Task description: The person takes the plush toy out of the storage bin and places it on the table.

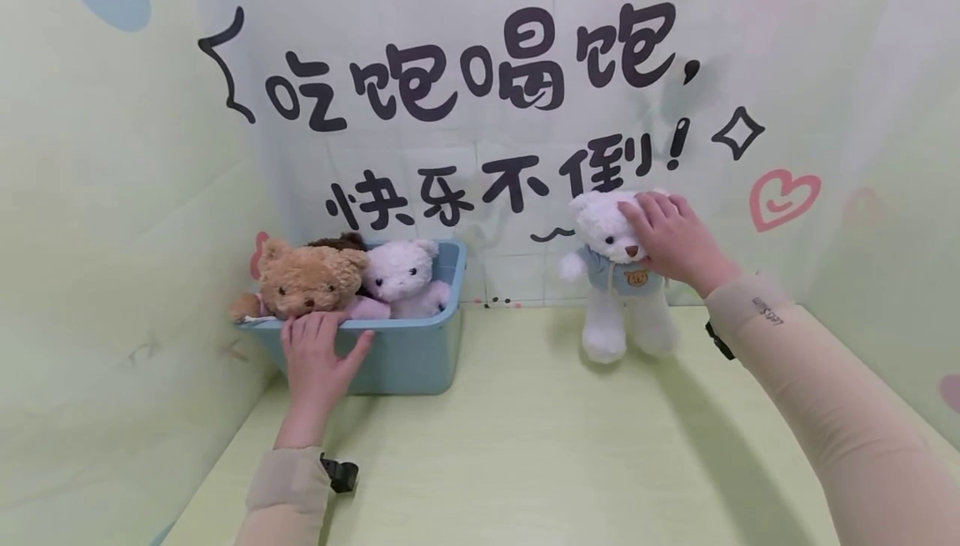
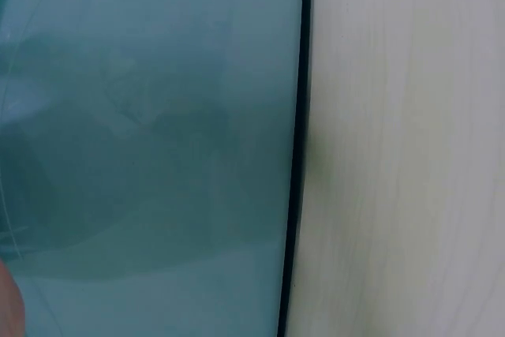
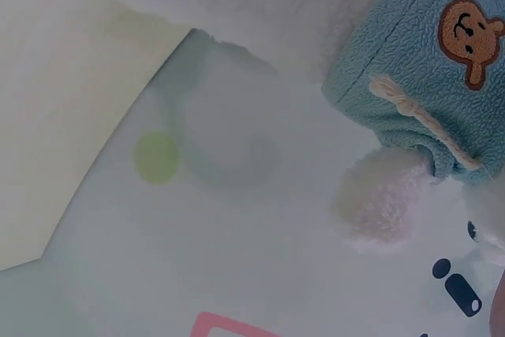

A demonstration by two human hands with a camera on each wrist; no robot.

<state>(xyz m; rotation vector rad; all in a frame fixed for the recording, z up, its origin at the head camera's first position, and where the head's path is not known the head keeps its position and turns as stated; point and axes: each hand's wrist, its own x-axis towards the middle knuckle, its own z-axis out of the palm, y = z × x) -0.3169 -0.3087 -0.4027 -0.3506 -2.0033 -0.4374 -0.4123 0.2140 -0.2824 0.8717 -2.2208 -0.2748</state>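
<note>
My right hand (image 1: 678, 237) grips a white teddy bear (image 1: 602, 229) by the side of its head. The bear hangs upright, legs down, close over the table's back edge; its blue hoodie (image 3: 410, 61) with a bear patch shows in the right wrist view. On the left, my left hand (image 1: 318, 363) holds the front rim of a blue plastic bin (image 1: 412, 354), fingertips over the rim and thumb against the outer wall. Inside the bin sit a tan teddy bear (image 1: 315, 271), a white plush toy (image 1: 401, 271) and, partly hidden, a dark brown plush (image 1: 351, 241).
The light wood-grain table (image 1: 510, 446) runs back to a wall sheet (image 1: 487, 137) printed with large black lettering. Side sheets (image 1: 112, 279) flank the table. A black wrist camera (image 1: 343, 476) is strapped to the left sleeve.
</note>
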